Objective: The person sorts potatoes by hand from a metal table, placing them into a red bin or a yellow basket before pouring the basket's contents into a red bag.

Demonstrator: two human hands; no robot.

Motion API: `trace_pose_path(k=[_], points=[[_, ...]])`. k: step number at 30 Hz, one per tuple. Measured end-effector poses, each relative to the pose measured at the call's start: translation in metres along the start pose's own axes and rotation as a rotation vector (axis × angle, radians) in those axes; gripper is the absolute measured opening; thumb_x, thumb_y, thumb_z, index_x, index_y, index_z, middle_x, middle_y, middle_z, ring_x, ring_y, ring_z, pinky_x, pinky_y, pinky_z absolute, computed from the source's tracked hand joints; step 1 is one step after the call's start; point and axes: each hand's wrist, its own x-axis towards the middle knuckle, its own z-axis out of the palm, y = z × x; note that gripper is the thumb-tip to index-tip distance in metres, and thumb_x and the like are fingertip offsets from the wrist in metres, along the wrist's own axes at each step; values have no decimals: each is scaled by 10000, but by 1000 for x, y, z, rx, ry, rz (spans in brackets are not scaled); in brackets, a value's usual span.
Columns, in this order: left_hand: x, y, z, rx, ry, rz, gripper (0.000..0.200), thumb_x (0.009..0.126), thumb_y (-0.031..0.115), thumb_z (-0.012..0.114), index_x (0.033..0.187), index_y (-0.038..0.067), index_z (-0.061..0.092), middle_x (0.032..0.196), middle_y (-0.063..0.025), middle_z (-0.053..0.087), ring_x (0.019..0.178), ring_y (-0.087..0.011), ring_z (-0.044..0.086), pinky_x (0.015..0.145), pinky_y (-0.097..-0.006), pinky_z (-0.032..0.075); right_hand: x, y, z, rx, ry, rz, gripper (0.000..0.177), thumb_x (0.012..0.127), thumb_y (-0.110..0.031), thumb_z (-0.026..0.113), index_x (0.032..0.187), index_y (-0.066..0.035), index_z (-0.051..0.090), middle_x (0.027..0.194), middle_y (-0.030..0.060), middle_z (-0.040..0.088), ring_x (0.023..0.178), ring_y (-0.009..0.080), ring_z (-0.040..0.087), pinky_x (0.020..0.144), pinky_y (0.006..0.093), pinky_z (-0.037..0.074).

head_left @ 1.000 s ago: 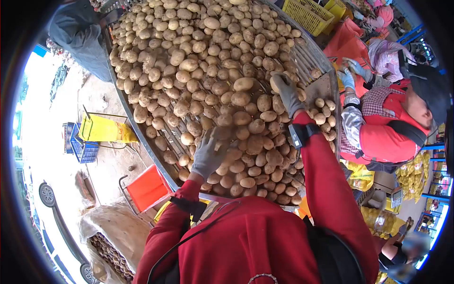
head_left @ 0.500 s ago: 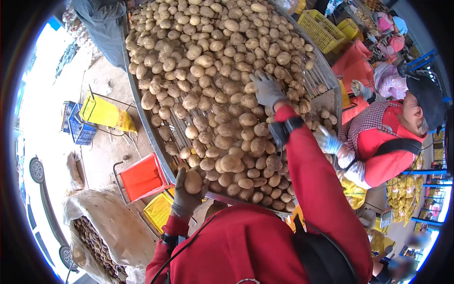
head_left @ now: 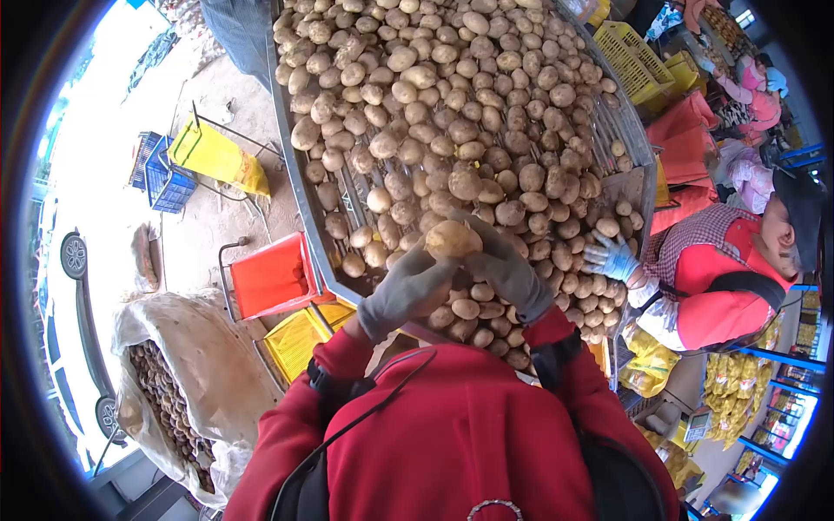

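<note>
A pale potato (head_left: pixel 453 239) is held up between my two gloved hands, over the near end of the sorting table. My left hand (head_left: pixel 407 293) grips it from the left side, fingers curled. From the right, my right hand (head_left: pixel 508 271) closes on the same potato, its fingertips partly hidden behind it. Beneath and beyond my hands, many loose potatoes (head_left: pixel 465 184) cover the metal-edged table (head_left: pixel 301 187), whose bars show through in gaps.
At the right, a co-worker's gloved hand (head_left: pixel 611 256) rests on potatoes. A red bin (head_left: pixel 269 278) and a yellow crate (head_left: pixel 300 339) stand left of the table's near end. A large sack of potatoes (head_left: pixel 204 382) sits lower left. A yellow basket (head_left: pixel 632 62) is at the far right.
My right hand has come back from the middle of the pile to meet my left. My left hand has moved up and right with its potato. The view has shifted slightly.
</note>
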Motion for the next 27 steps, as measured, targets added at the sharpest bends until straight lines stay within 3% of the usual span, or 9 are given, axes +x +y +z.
trace_pose_path(k=[2, 5, 8, 12, 15, 18, 20, 23, 27], points=[[-7, 15, 7, -157, 5, -122, 546, 1057, 239, 659, 1512, 4, 469, 1245, -67, 637, 1005, -113, 619, 833, -283, 543, -17, 7, 16, -143, 68, -3, 573, 1052, -179, 616, 1569, -17, 432, 1437, 84, 575, 1301, 153, 543, 1093, 296, 456], [-15, 18, 20, -88, 14, -24, 605, 1032, 259, 702, 1522, 3, 458, 1378, -82, 606, 1200, -147, 601, 1015, -322, 505, -36, 1, 24, -296, 136, -7, 494, 1054, -162, 612, 1515, -15, 511, 1403, 68, 603, 1244, 140, 564, 1041, 281, 475], [-24, 18, 19, -121, -37, -19, 721, 997, 250, 748, 1566, -7, 389, 1485, -110, 562, 1375, -207, 529, 1162, -373, 419, -45, 28, 31, -615, 361, -196, 301, 1058, -203, 623, 1305, -43, 685, 1225, 79, 690, 1091, 135, 638, 931, 298, 533], [-40, 6, 20, -182, -52, 2, 783, 968, 191, 769, 1593, -8, 343, 1504, -109, 540, 1388, -210, 517, 1168, -373, 415, -40, 37, 48, -558, 627, -68, 219, 1049, -200, 644, 1192, -57, 727, 1046, 54, 746, 949, 129, 687, 838, 295, 571], [-52, 10, 18, -174, -41, -56, 801, 952, 169, 777, 1596, -10, 334, 1510, -105, 534, 1381, -210, 525, 1161, -368, 425, -34, 38, 50, -280, 651, 106, 164, 1043, -180, 674, 1070, -22, 712, 1043, 13, 720, 876, 58, 602, 755, 240, 513], [-58, 14, 12, -127, 3, -36, 765, 936, 166, 784, 1565, -9, 384, 1470, -102, 574, 1321, -204, 574, 1111, -366, 469, -36, 13, 54, -151, 646, 30, 162, 1020, -192, 716, 1065, -36, 725, 966, -5, 713, 810, 43, 594, 706, 226, 508], [-58, 9, 8, -19, 20, -48, 720, 921, 178, 791, 1528, -2, 448, 1393, -116, 646, 1239, -195, 640, 1044, -363, 518, -35, 13, 72, -294, 441, -110, 176, 1017, -188, 714, 1123, -48, 727, 952, 10, 736, 881, 79, 662, 762, 250, 551], [-60, 20, 16, 438, 171, -193, 672, 879, 250, 816, 1445, 13, 545, 1159, -135, 751, 1061, -202, 725, 917, -369, 568, -36, 23, 71, -491, 436, -140, 194, 1009, -182, 723, 1153, -53, 724, 1008, 32, 746, 955, 116, 703, 811, 267, 580], [-63, 29, 23, 512, 171, -204, 686, 837, 360, 826, 1388, 28, 588, 989, -168, 766, 966, -286, 758, 848, -408, 581, -34, 17, 51, -43, 594, 244, 295, 1017, -249, 724, 1202, -26, 674, 1259, 87, 712, 1012, 104, 653, 863, 287, 556]])
